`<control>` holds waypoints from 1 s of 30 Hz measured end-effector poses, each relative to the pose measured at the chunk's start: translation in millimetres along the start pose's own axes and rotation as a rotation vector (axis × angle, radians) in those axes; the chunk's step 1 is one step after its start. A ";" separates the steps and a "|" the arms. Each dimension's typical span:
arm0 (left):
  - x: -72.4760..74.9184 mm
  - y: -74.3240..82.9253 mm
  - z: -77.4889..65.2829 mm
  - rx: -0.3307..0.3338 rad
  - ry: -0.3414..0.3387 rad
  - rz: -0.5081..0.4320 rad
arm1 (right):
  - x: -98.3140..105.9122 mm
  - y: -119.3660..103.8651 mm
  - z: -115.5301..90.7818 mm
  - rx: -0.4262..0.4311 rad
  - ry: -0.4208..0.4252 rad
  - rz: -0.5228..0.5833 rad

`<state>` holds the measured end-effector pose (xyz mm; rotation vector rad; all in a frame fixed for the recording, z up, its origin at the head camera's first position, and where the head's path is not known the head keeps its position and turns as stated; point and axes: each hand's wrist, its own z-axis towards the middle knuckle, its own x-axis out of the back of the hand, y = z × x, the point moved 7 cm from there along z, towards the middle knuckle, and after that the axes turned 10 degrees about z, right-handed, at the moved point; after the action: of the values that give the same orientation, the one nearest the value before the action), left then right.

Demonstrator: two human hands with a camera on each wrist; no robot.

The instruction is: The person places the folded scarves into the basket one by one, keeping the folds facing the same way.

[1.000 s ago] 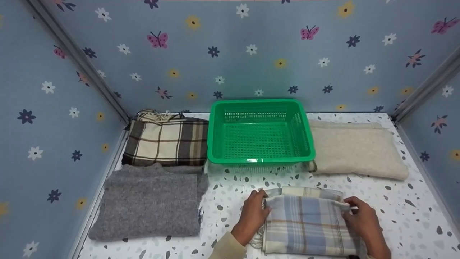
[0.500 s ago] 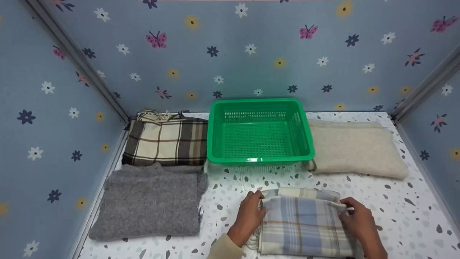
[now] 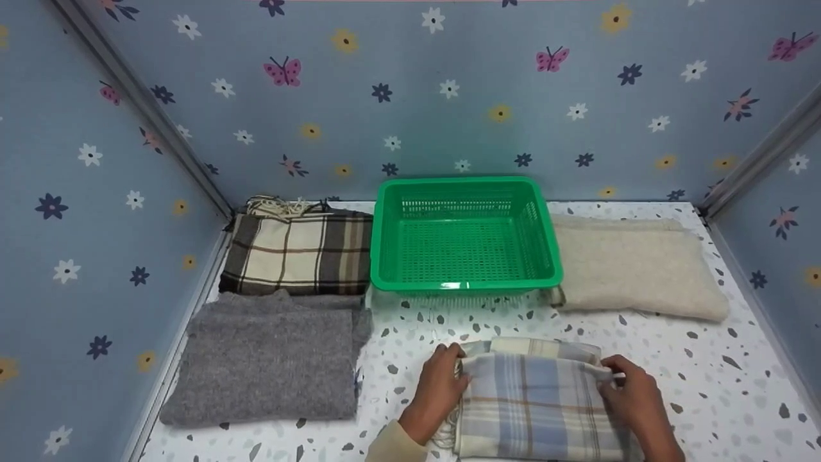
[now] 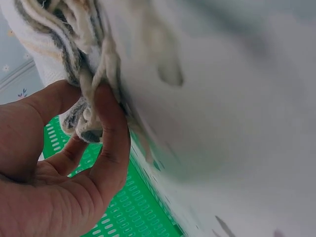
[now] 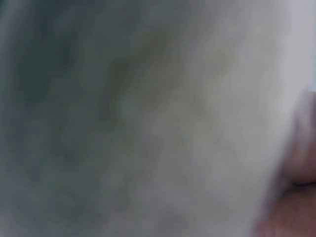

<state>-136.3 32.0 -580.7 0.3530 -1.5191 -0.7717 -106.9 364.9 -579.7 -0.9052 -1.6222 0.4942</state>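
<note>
A folded plaid scarf (image 3: 539, 404) in pale blue and cream lies at the front, its fringe along the left side. My left hand (image 3: 437, 388) pinches that fringed edge near the far left corner. In the left wrist view, thumb and fingers (image 4: 114, 138) close on the twisted fringe (image 4: 89, 106) and the layered cloth. At the far right corner, my right hand (image 3: 635, 394) pinches the scarf's folded edge between thumb and fingers. Blurred pale cloth (image 5: 173, 123) fills most of the right wrist view, with part of the right hand (image 5: 298, 197) at its edge.
Behind the scarf stands a green plastic basket (image 3: 466, 284) with nothing in it. A brown and cream plaid scarf (image 3: 295, 253) and a folded grey cloth (image 3: 269, 366) lie left. A folded beige cloth (image 3: 641, 269) lies right of the basket. Patterned walls (image 3: 410, 115) enclose the surface.
Both hands have shifted the blue plaid scarf a little to the left and slightly nearer, keeping their grip on its corners. The basket and the other folded cloths stay put.
</note>
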 end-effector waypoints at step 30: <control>18.5 -14.2 -8.8 0.020 0.066 0.036 | -19.3 -20.5 -0.5 0.068 0.000 0.007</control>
<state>-133.4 7.6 -576.6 0.3619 -1.4683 -0.7099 -111.5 337.3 -576.7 -0.8597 -1.5935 0.5510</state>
